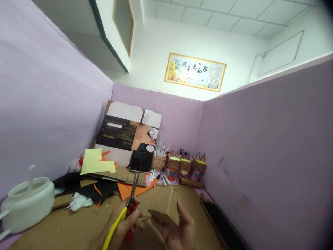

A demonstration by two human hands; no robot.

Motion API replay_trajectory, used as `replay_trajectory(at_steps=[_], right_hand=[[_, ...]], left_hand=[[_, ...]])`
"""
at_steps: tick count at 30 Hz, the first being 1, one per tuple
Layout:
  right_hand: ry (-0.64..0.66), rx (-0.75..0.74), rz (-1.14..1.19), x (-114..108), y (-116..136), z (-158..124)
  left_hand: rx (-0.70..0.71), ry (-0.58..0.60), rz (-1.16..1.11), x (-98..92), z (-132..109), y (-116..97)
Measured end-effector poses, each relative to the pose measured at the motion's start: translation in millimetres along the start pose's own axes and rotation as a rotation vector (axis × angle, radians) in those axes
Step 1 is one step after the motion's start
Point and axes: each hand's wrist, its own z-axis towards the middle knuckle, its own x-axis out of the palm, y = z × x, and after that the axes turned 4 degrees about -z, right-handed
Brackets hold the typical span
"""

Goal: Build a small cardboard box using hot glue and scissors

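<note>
Upright in my left hand (123, 220) is a pair of scissors (134, 185), with long thin blades slightly apart at the tips. A yellow handle slants down past the fingers, and a red part shows beside it, partly covered by the hand. My right hand (179, 225) grips a small folded cardboard box (164, 205) from below and the right side. The box is tilted, one face toward the camera; its far side is hidden. Scissors and box are apart, just above the brown cardboard sheet (67, 229) covering the table.
A white pot (28, 205) stands at left, near a crumpled white tissue (79, 201), black paper and yellow paper (96, 161). Behind are a flattened printed carton (117, 132), a basket of markers (158, 162) and several cardboard figures (185, 164). A dark tray-like object (221, 222) lies along the right wall.
</note>
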Motion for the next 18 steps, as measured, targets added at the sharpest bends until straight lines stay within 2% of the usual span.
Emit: replay_trajectory(at_steps=[5,9,18], right_hand=[[0.022,0.058,0.062,12.9,6.1,-4.2],[0.024,0.070,0.052,10.5,5.4,-3.5],[-0.008,0.184,-0.001,10.7,6.8,-6.6]], left_hand=[[0.015,-0.018,0.015,-3.4,2.4,7.4],[0.022,-0.027,0.032,-5.2,3.6,11.3],[0.065,-0.010,0.240,0.5,-11.1,-19.7]])
